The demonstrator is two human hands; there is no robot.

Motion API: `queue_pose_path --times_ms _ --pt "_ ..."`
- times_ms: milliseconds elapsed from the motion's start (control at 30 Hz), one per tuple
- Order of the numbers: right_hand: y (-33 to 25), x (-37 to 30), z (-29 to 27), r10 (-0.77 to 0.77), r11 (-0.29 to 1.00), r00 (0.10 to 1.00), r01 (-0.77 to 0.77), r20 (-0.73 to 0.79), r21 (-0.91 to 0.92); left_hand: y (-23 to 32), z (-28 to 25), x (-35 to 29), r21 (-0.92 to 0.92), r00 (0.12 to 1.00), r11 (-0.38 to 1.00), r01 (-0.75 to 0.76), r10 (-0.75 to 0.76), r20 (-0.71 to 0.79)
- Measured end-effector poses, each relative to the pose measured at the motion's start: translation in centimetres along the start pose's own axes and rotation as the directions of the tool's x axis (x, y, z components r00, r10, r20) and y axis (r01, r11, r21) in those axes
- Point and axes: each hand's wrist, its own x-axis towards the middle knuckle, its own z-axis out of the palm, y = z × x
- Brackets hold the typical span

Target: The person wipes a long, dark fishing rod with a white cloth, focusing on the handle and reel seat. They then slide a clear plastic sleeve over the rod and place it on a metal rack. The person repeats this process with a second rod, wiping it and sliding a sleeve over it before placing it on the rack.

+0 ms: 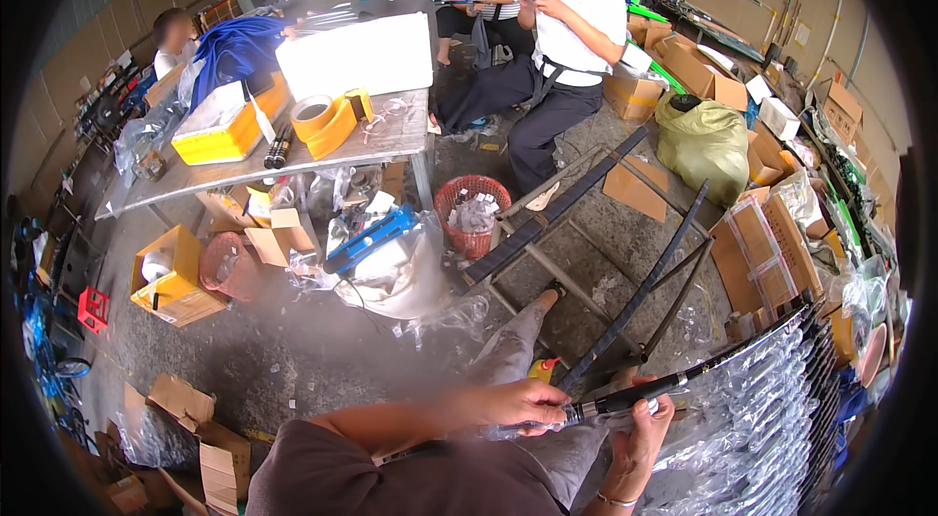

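Across my lap lies a fishing rod (625, 400) with a black grip, its thin end rising to the right. My left hand (532, 407) is closed around its butt end, where silvery fittings show. Farther along, my right hand (645, 426) holds the grip from below, fingers bent against it. Clear plastic hangs near the left hand. Just right of my hands, several plastic-sleeved rods (733, 433) are stacked side by side.
A metal rack frame (576, 286) stands ahead, beside a red wastebasket (473, 213) of scraps. Tape rolls (327, 127) and a white foam slab (357, 57) sit on a worktable (386, 147). Two co-workers (584, 13) sit beyond; cartons (767, 252) line the right.
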Motion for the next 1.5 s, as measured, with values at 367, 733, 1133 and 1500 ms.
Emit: queue_pose_path --times_ms 367,733,1133,1500 --pt "-0.8 0.5 -1.3 -0.012 0.999 1.0 0.011 -0.018 -0.042 -0.7 -0.1 0.5 0.085 1.0 0.996 0.012 -0.012 -0.006" --pt "0.2 -0.7 0.4 0.05 0.998 0.998 -0.049 0.034 -0.043 -0.3 0.2 0.7 0.09 0.999 0.996 -0.005 0.01 -0.048" --pt "-0.2 -0.4 -1.0 0.033 0.999 0.999 -0.033 0.003 -0.008 -0.6 -0.4 0.9 0.095 0.999 0.995 -0.012 0.009 0.039" --pt "-0.6 0.1 -1.0 0.012 0.999 0.997 -0.015 -0.078 -0.029 -1.1 -0.4 0.9 0.06 0.999 0.998 0.028 -0.03 0.037"
